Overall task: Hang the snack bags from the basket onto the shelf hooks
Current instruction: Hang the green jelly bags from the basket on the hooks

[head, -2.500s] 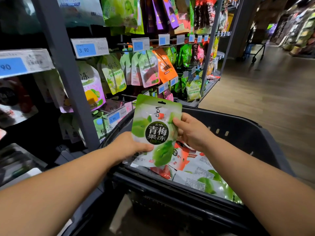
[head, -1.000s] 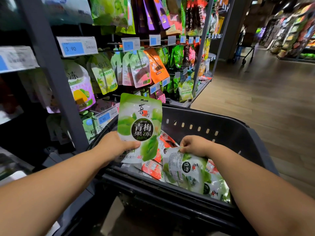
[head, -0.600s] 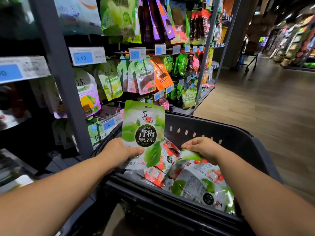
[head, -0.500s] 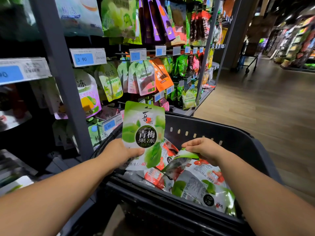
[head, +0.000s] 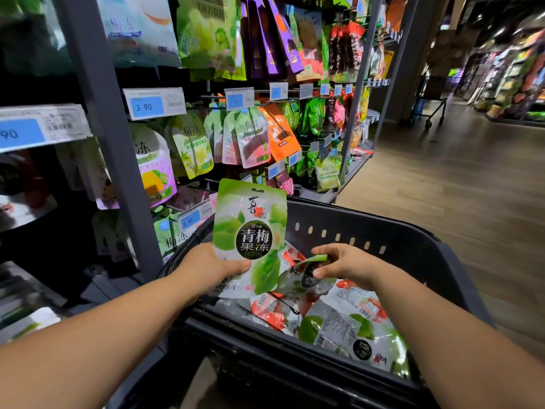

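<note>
My left hand [head: 208, 268] grips a green snack bag [head: 250, 231] by its lower left corner and holds it upright over the near left rim of the black basket [head: 398, 246]. My right hand [head: 345, 262] pinches the top of a second green bag [head: 303, 277], lifted and crumpled above the pile. Several more green and red bags [head: 348, 326] lie in the basket. Shelf hooks [head: 206, 106] with hanging bags and blue price tags fill the rack to the left and behind.
A grey upright post [head: 109, 128] of the rack stands just left of the basket. A price tag reading 3.90 [head: 153, 104] hangs from a hook. Wooden floor [head: 457, 187] runs to the right, with a trolley [head: 430, 104] far back.
My right hand let go of the first green bag, reached into the basket and lifted a second green bag by its top. My left hand kept the first bag upright.
</note>
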`<state>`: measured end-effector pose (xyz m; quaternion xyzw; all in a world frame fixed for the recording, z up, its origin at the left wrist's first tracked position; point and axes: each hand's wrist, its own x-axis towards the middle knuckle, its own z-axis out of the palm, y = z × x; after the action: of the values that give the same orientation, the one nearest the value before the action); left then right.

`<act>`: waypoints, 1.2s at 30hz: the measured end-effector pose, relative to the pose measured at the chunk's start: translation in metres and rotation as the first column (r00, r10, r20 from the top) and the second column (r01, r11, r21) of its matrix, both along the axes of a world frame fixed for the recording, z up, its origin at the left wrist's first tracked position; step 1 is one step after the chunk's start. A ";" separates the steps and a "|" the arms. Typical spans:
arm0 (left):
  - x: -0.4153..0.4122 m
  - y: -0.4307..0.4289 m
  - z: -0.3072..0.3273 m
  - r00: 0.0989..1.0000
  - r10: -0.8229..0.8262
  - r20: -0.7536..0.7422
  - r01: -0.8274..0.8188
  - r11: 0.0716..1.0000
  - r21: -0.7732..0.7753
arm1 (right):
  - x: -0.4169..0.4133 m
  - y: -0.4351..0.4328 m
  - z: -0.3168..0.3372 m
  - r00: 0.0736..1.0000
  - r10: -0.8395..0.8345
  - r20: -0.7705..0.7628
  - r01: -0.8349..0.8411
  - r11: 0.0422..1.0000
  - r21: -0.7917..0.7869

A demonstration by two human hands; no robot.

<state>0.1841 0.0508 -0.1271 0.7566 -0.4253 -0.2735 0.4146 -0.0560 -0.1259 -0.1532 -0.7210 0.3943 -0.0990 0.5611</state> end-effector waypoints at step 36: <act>-0.023 0.004 0.010 0.976 0.078 -0.204 -0.127 0.963 -0.239 | 0.046 0.028 0.063 0.748 -0.337 0.572 0.443 0.895 -0.052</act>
<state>0.1608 0.0552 -0.1168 0.6891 -0.3744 -0.2677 0.5597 -0.0104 -0.0975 -0.0901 -0.6115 0.3478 -0.4527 0.5478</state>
